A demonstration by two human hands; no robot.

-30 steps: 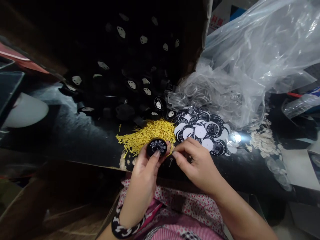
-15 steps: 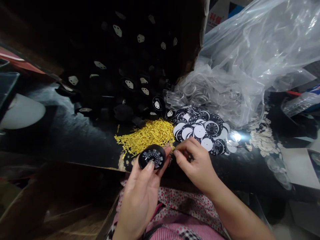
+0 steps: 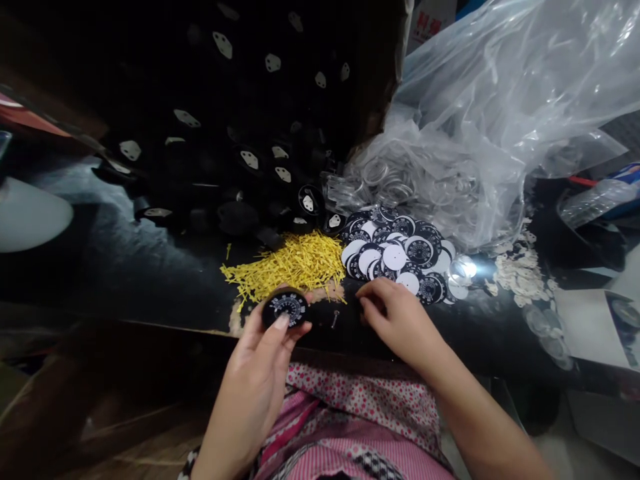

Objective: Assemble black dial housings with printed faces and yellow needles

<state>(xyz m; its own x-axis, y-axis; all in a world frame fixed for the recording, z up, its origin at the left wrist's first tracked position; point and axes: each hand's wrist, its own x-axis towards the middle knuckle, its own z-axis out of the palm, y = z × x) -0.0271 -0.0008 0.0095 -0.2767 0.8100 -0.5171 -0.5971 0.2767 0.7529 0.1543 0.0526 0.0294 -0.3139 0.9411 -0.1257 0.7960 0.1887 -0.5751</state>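
Observation:
My left hand [image 3: 267,350] is closed around a black round dial gauge [image 3: 285,309], its printed face turned up and the thumb lying on it. My right hand [image 3: 395,310] is over the bench with its fingers curled and the thumb near the index finger; whether something small is between them I cannot make out. Behind the gauge lies a heap of yellow pointers [image 3: 295,263]. Just past my right hand are piled dial discs [image 3: 394,257], some black with print, some white side up. A small metal pin-like piece [image 3: 335,319] lies between my hands.
A large carton [image 3: 395,80] of black housings [image 3: 240,217] with pale plates stands at the back left. Clear rings [image 3: 390,180] spill from a plastic bag [image 3: 475,133]. Small pale plates [image 3: 523,273] and a white box [image 3: 587,327] are on the right.
My left hand has drawn the gauge left, away from my right hand, so the small metal piece between them shows. The yellow bit at my right fingertips is no longer visible.

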